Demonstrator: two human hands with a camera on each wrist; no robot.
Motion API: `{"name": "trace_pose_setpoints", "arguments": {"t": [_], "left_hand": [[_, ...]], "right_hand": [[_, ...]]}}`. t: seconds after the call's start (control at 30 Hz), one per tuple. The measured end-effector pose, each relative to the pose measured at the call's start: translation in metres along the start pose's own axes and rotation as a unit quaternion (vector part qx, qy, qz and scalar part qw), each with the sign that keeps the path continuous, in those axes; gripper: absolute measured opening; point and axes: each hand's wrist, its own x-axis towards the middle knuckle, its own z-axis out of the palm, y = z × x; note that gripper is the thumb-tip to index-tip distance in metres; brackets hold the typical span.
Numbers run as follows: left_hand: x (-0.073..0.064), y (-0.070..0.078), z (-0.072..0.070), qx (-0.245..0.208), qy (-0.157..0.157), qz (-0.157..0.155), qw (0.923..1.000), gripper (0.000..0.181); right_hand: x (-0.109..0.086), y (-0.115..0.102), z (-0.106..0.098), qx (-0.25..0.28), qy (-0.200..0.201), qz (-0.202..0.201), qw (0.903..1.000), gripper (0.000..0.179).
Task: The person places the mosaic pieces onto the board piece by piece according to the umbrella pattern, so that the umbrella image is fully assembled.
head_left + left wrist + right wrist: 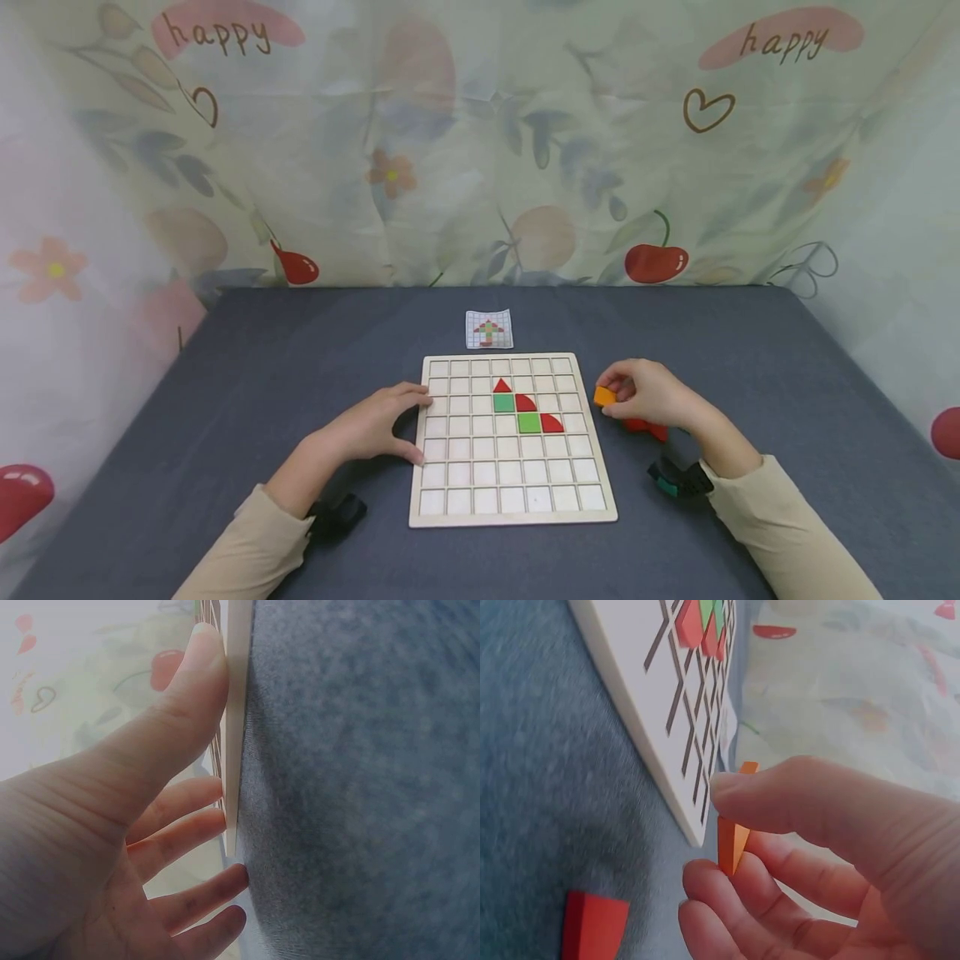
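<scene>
head view, clock reference: board centre, 12 o'clock at the far edge.
board (513, 524): pale square grid, flat on the dark table (225, 417).
left hand (367, 425): at 9 o'clock; thumb and fingers spread apart, tips at the board's edge.
right hand (652, 396): between 2 and 3 o'clock, well apart from the left; pinches the orange block (604, 397).
orange block: near 2 o'clock, just beside the board and off it.
red pieces (647, 429): at 3 o'clock, on the table, partly under the right hand.
placed blocks: red triangle (502, 387) near 12 o'clock; two green squares (504, 403) and two red quarter-rounds stepping toward 2 o'clock.
picture card (489, 330): near 12 o'clock, beyond the board.

left wrist view, clock reference: picture centre.
thumb: at 11 o'clock, against the board's rim.
fingers: at 7 o'clock, spread, holding nothing.

right wrist view, same reference.
orange block: near 6 o'clock, clamped between thumb and fingers.
red block (596, 926): at 7 o'clock, on the table.
</scene>
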Motion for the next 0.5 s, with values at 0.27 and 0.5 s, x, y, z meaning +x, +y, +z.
{"name": "trace_pose_setpoints", "arguments": {"t": [0.27,0.5], "left_hand": [[0.001,0.000,0.000,0.000,-0.001,-0.007,1.0000,0.081],[0.001,-0.001,0.000,-0.002,0.000,-0.004,1.0000,0.080]], "right_hand": [[-0.002,-0.010,0.007,0.011,0.019,-0.030,0.9993,0.026],[0.000,-0.015,0.014,0.018,0.020,-0.048,0.9985,0.028]]}}
